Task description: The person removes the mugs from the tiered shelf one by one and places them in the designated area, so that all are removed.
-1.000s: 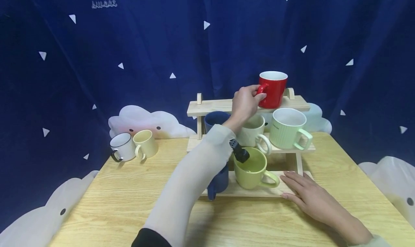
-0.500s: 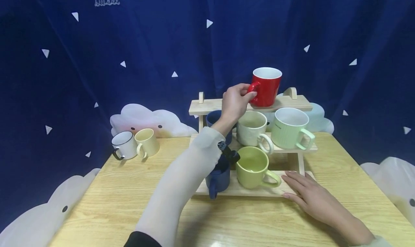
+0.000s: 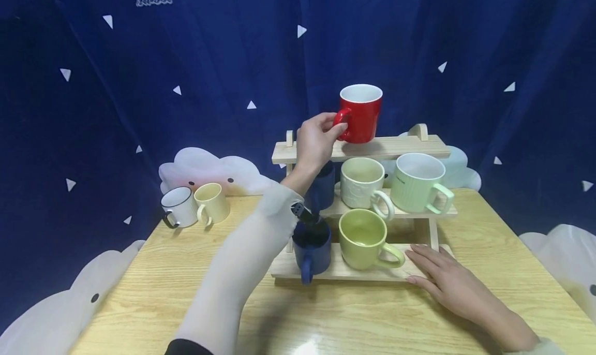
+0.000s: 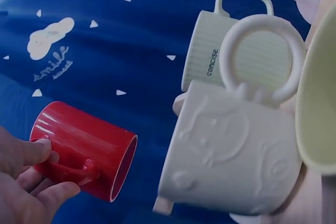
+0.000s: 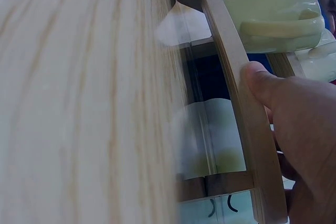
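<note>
A red mug point(image 3: 360, 118) with a white inside is upright over the wooden rack's top board point(image 3: 391, 147). My left hand point(image 3: 316, 140) pinches its handle between thumb and fingers; the left wrist view shows the grip on the red mug point(image 4: 86, 148) from the side. My right hand point(image 3: 449, 282) lies with straight fingers on the right end of the bottom board point(image 3: 335, 272). In the right wrist view its thumb point(image 5: 260, 80) touches the board's front edge. The middle board bears a white embossed mug point(image 3: 360, 189), a pale green ribbed mug point(image 3: 416, 184) and a blue mug point(image 3: 326, 187), partly hidden by my left arm.
A yellow-green mug point(image 3: 363, 241) and a dark blue mug point(image 3: 313, 254) stand on the bottom board. On the table at left are a white mug with a black handle point(image 3: 179, 207) and a pale yellow mug point(image 3: 211, 204). A blue curtain point(image 3: 223, 49) hangs behind.
My left hand has moved left and up with the red mug, from the top board's right part toward its middle. The right hand has stayed on the bottom board.
</note>
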A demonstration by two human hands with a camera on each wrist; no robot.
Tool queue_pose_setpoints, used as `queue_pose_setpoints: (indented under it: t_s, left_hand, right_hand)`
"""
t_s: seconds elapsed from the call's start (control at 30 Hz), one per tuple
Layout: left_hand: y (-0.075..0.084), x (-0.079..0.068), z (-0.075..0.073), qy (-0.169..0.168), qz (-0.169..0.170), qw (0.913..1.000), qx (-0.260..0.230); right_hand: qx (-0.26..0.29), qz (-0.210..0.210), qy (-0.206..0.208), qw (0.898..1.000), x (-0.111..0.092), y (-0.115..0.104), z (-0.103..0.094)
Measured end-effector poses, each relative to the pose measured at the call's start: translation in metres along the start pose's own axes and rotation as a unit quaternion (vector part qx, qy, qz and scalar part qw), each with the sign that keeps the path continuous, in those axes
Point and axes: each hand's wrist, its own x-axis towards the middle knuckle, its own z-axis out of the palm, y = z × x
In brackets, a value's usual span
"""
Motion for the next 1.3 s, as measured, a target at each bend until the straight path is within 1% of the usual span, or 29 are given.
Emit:
queue_pose_setpoints:
  t_s: [0.13,0.27,0.5,0.63,0.8,1.0,1.23,1.3]
  left_hand:
    - [-0.002,-0.001,-0.014,0.019,0.004,0.9998,-0.003]
    - [-0.005,-0.002,-0.029,0.038,0.006,0.9992,-0.006]
    - [-0.017,-0.006,-0.054,0.061,0.006,0.9981,-0.001]
    - [-0.023,-0.008,-0.067,0.069,-0.004,0.9976,0.003]
    - [-0.030,-0.009,-0.084,0.080,-0.020,0.9965,-0.006]
    - [-0.041,-0.013,-0.104,0.095,-0.051,0.9941,-0.002]
    - [-0.052,-0.016,-0.125,0.113,-0.052,0.9922,-0.004]
    - [-0.057,-0.018,-0.130,0.117,-0.056,0.9915,0.003]
  right_hand:
    - [0.000,-0.001,0.001,1.000,0.000,0.000,0.001]
    - [-0.003,0.005,-0.008,1.000,0.001,0.001,0.001]
    - [-0.004,0.009,-0.016,1.000,0.002,0.000,0.001]
    - [-0.002,0.007,-0.014,1.000,0.001,-0.001,0.001]
    - [-0.006,0.008,-0.018,1.000,0.001,0.000,0.001]
    - [-0.004,0.007,-0.018,1.000,0.000,0.000,0.001]
    - [0.000,0.016,-0.023,1.000,0.000,0.001,0.001]
    - [0.001,0.015,-0.024,1.000,0.000,0.001,0.001]
